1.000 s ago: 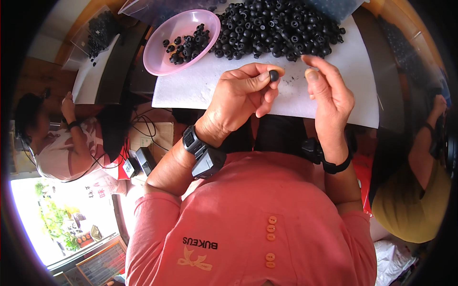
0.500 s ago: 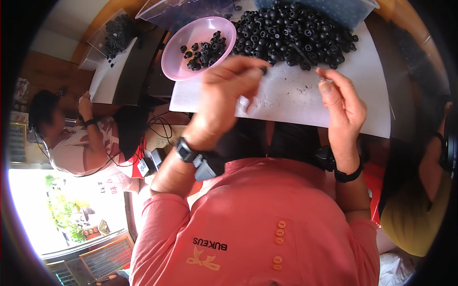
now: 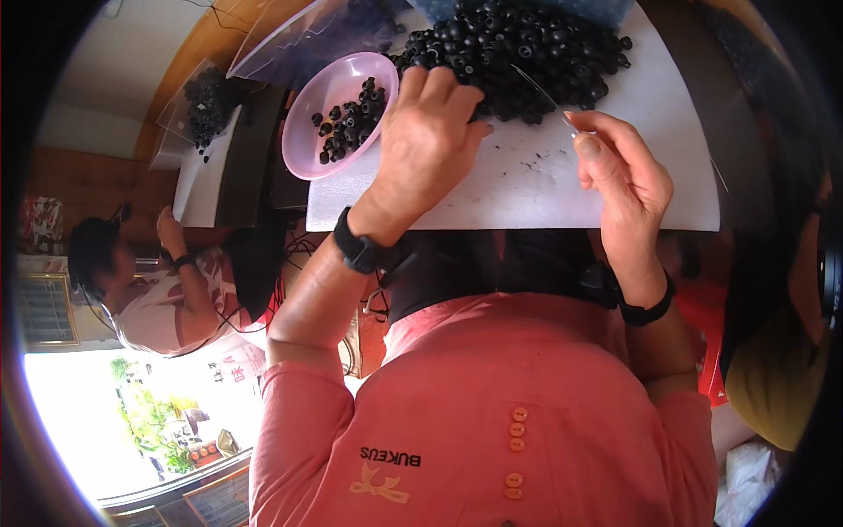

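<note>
My left hand [image 3: 430,132] is over the near left edge of a heap of small round black parts [image 3: 527,53], hollow and rubbery-looking. Its fingers are curled, and their tips are partly hidden, so what they hold does not show. Just left of it stands a pink oval bowl [image 3: 303,132] with a smaller lot of the same black parts [image 3: 351,123]. My right hand [image 3: 628,176] pinches a thin, slender metal tool [image 3: 540,90] between thumb and fingers. The tool's far end points up and left over the heap.
A white mat [image 3: 378,202] covers the table, with dark crumbs [image 3: 544,160] near its middle. Clear plastic bins [image 3: 299,44] stand behind the heap and bowl. A person [image 3: 167,290] sits at another table on the left; another person's yellow clothing [image 3: 781,386] shows on the right.
My left hand, which pinched a small black part, has moved up and left to the heap's edge beside the bowl. My right hand stays near its place, the tool still in it.
</note>
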Demonstrator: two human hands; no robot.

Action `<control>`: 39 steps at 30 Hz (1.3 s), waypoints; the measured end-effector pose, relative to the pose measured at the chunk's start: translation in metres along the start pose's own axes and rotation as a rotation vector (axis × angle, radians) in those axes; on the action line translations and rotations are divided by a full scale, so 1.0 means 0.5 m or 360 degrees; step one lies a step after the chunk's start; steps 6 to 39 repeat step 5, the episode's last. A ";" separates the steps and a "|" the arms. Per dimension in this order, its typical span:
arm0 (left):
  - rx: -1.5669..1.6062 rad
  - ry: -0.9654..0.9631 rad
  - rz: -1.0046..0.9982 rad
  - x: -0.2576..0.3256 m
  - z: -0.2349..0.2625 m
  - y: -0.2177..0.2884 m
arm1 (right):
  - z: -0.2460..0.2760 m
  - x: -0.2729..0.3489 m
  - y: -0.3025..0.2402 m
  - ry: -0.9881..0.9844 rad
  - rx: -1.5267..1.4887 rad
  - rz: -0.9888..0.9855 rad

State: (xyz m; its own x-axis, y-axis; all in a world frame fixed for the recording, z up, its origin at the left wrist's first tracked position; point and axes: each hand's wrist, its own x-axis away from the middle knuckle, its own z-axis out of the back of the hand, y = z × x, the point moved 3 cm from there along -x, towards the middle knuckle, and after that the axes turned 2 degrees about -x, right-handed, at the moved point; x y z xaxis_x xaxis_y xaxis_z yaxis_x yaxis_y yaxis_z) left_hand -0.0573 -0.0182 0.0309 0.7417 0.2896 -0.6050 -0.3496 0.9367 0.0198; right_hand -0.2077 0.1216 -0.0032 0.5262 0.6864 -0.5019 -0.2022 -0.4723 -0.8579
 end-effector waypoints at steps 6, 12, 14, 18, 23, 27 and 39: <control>-0.0105 -0.0130 -0.0202 -0.026 -0.035 0.008 | 0.006 0.004 0.000 0.0031 -0.0079 -0.0038; -0.0105 -0.0130 -0.0202 -0.026 -0.035 0.008 | 0.006 0.004 0.000 0.0031 -0.0079 -0.0038; -0.0105 -0.0130 -0.0202 -0.026 -0.035 0.008 | 0.006 0.004 0.000 0.0031 -0.0079 -0.0038; -0.0105 -0.0130 -0.0202 -0.026 -0.035 0.008 | 0.006 0.004 0.000 0.0031 -0.0079 -0.0038; -0.0105 -0.0130 -0.0202 -0.026 -0.035 0.008 | 0.006 0.004 0.000 0.0031 -0.0079 -0.0038; -0.0105 -0.0130 -0.0202 -0.026 -0.035 0.008 | 0.006 0.004 0.000 0.0031 -0.0079 -0.0038; -0.0105 -0.0130 -0.0202 -0.026 -0.035 0.008 | 0.006 0.004 0.000 0.0031 -0.0079 -0.0038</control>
